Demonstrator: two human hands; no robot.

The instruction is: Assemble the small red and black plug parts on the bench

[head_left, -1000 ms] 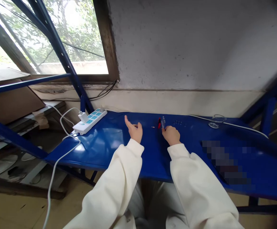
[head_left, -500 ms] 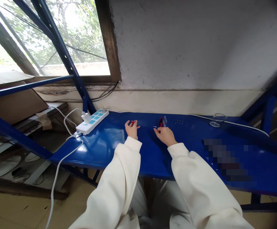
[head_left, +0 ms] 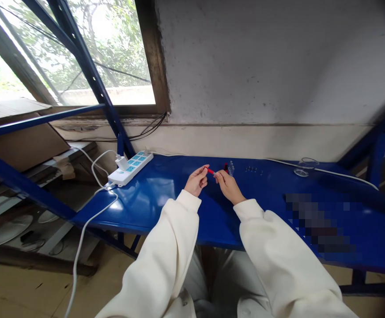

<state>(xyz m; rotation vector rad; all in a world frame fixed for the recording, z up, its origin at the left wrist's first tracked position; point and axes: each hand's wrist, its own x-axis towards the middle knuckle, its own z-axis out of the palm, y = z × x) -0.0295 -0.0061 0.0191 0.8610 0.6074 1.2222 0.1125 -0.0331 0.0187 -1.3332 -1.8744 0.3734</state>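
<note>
Above the middle of the blue tabletop, my left hand [head_left: 197, 180] pinches a slim red tube [head_left: 210, 171] between thumb and fingers. My right hand [head_left: 228, 184] is closed at the tube's right end, where a small pale or clear part shows; its exact kind is too small to tell. Behind my right hand stand a few clear upright pieces [head_left: 231, 168], with a dark and red piece [head_left: 226, 166] beside them, partly hidden by the fingers.
Several tiny pieces [head_left: 251, 169] lie in a row right of the clear ones. A clear glass [head_left: 301, 172] is at the back right. On the left sits a white power strip [head_left: 131, 168] with cables. A blurred-out object [head_left: 318, 225] lies at the right.
My left hand has moved right with the red tube and turned. My right hand has lifted from beside the upright pieces and met the tube's end.
</note>
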